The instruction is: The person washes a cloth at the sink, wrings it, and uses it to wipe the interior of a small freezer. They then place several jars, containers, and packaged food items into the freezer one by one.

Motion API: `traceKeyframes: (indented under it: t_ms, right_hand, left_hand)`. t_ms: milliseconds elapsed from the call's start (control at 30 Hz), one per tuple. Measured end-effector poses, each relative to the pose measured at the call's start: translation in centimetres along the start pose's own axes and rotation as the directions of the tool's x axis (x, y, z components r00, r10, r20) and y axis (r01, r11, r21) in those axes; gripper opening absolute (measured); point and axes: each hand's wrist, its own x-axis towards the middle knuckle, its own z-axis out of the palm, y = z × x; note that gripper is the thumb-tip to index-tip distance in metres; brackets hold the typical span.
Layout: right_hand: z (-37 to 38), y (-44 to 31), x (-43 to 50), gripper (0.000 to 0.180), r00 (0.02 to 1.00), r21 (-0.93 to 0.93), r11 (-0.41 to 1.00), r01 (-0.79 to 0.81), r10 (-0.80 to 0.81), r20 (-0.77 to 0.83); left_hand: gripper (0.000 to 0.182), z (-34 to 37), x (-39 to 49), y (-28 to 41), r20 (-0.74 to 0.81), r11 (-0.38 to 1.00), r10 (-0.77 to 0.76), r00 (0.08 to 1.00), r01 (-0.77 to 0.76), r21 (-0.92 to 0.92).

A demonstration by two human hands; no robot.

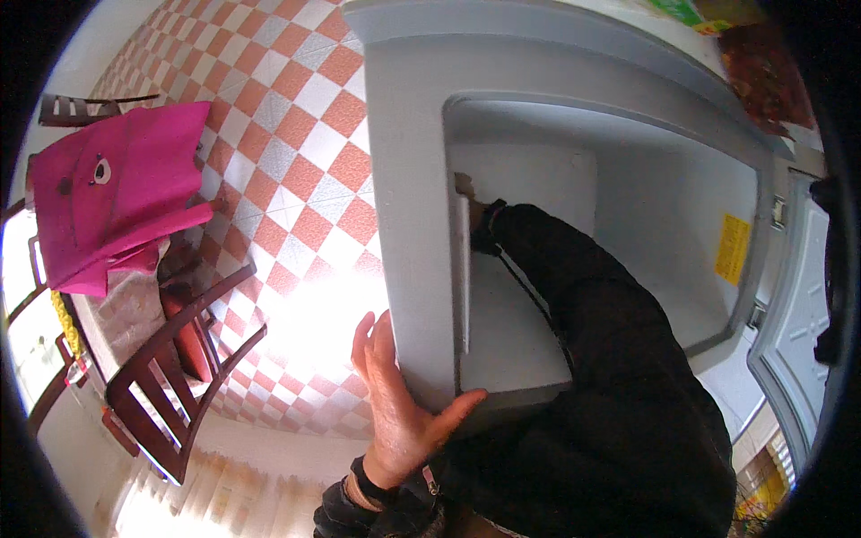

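Note:
Before me is a grey refrigerator or freezer cabinet (pixel 414 202) with its compartment open. My left hand (pixel 397 410) grips the cabinet's near left corner, fingers along the outer side and thumb over the front frame. My right arm, in a black sleeve, reaches deep into the pale compartment (pixel 646 181). At its left wall, my right hand (pixel 474 208) is partly hidden behind a thin white panel edge (pixel 463 269). Whether those fingers hold anything cannot be made out. A yellow label (pixel 732 249) bearing writing is stuck to the inner wall.
The grey door (pixel 794 323) hangs open on the right. Packages (pixel 760 74) lie at the upper right. Red-and-white checked tiles (pixel 289 155) cover the floor on the left. A dark wooden chair (pixel 181 376) and a magenta cover (pixel 134 181) over a chair stand by a table.

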Motion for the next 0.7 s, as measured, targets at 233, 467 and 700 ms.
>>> traceKeyframes:
  t_ms: [233,467,700]
  right_hand:
    - [5.3,0.9,-1.0,0.049,0.975,0.027,0.999,0.023,-0.028,0.219]
    - [6.7,1.4,-0.7,0.05,0.928,0.084,0.996,-0.002,-0.03,0.371]
    - [5.9,2.6,-0.7,0.051,0.845,0.203,0.969,-0.142,0.012,0.535]
  left_hand:
    - [0.117,0.1,-0.2,0.0,0.017,0.999,-0.044,0.999,0.044,-0.014]
    - [0.122,-0.1,-0.3,0.2,0.065,0.994,-0.106,0.992,0.108,-0.026]
    - [0.125,-0.2,-0.6,0.4,0.073,0.987,-0.162,0.984,0.162,0.012]
